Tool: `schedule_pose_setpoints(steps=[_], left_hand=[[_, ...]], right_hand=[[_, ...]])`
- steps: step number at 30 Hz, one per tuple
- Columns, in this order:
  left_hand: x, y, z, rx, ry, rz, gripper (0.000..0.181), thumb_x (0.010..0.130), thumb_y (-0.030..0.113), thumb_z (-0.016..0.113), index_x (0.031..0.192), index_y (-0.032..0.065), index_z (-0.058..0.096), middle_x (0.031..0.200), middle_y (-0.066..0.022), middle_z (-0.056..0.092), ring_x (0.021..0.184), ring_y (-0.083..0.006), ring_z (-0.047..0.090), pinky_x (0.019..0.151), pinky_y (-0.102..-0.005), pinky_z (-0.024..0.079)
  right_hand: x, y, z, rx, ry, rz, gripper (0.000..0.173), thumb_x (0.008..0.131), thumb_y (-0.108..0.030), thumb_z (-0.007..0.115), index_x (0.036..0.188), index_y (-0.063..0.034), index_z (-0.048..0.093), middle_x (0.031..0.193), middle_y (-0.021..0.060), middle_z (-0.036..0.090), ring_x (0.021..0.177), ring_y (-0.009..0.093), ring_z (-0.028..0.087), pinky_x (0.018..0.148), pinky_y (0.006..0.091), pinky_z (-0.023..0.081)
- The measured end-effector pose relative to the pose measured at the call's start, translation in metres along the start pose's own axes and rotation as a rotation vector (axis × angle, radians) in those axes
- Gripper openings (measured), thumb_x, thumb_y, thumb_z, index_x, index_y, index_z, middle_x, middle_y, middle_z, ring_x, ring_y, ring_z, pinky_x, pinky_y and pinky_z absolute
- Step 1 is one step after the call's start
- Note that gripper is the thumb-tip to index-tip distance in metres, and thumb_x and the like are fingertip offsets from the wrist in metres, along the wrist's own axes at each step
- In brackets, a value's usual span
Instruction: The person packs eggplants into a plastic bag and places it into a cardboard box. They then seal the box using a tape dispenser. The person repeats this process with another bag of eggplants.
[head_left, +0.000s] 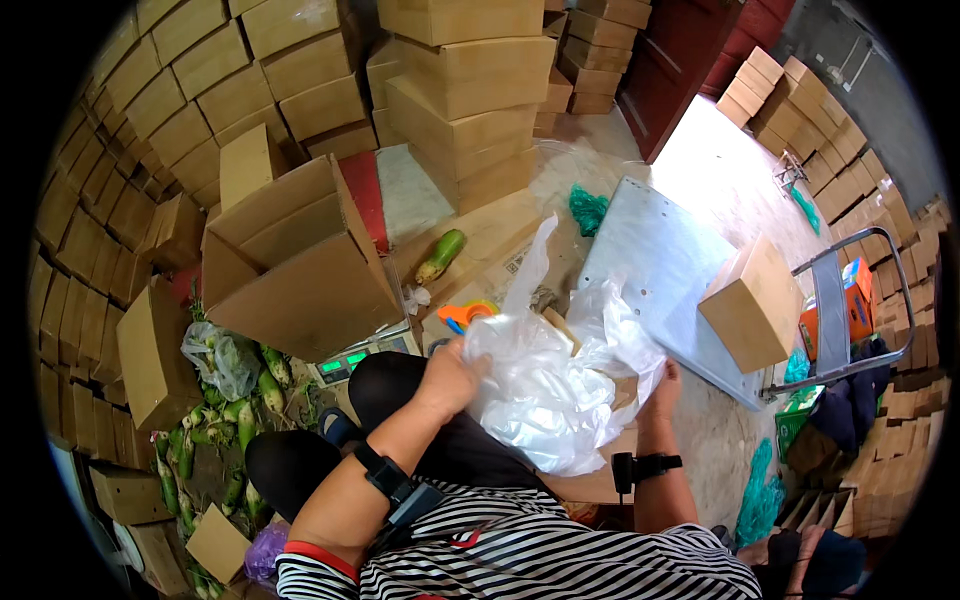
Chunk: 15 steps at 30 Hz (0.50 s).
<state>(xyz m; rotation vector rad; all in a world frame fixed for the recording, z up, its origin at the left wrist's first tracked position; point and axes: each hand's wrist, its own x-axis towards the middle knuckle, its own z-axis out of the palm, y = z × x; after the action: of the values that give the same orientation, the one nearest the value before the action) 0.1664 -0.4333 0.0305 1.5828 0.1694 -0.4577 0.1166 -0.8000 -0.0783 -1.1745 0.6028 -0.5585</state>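
Note:
A pile of white translucent plastic bags (536, 397) lies over a cardboard box in front of me. My left hand (454, 379) grips the bags' left side, its fingertips partly hidden by the film. At the right, my right hand (664, 386) pinches an edge of the plastic. Just beyond my left hand is an orange tape dispenser (466, 312). A large open cardboard box (300, 300) stands tilted on a digital scale (367, 356) with lit green displays. One green radish (440, 256) rests on flattened cardboard farther off.
Many green radishes (247, 427) lie on the floor at the left beside a filled plastic bag (223, 360). A carton (750, 304) sits on a flat platform cart (660, 262) at the right. Stacked cartons (480, 97) line the walls. A dark red door (671, 75) stands open.

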Motion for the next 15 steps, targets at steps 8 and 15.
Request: schedule_pose_setpoints(steps=[8, 15], left_hand=[[-0.053, 0.024, 0.051, 1.157, -0.787, 0.28, 0.047, 0.081, 0.033, 0.069, 0.116, 0.0039, 0.06, 0.111, -0.0183, 0.062, 0.106, -0.0343, 0.06, 0.087, -0.0424, 0.049], [-0.088, 0.089, -0.02, 0.777, 0.23, 0.879, 0.039, 0.068, 0.016, 0.078, 0.101, 0.0067, 0.061, 0.105, -0.0135, 0.062, 0.095, -0.0326, 0.059, 0.082, -0.041, 0.05]], right_hand=[[-0.103, -0.172, 0.137, 0.256, -0.848, -0.245, 0.02, 0.095, -0.017, 0.057, 0.109, -0.0034, 0.057, 0.113, 0.0122, 0.063, 0.104, 0.021, 0.061, 0.091, 0.0364, 0.049], [-0.143, -0.134, 0.19, -0.103, -1.425, 0.062, 0.024, 0.094, -0.005, 0.051, 0.116, 0.0004, 0.058, 0.117, 0.0092, 0.062, 0.109, 0.016, 0.057, 0.095, 0.0305, 0.043]])
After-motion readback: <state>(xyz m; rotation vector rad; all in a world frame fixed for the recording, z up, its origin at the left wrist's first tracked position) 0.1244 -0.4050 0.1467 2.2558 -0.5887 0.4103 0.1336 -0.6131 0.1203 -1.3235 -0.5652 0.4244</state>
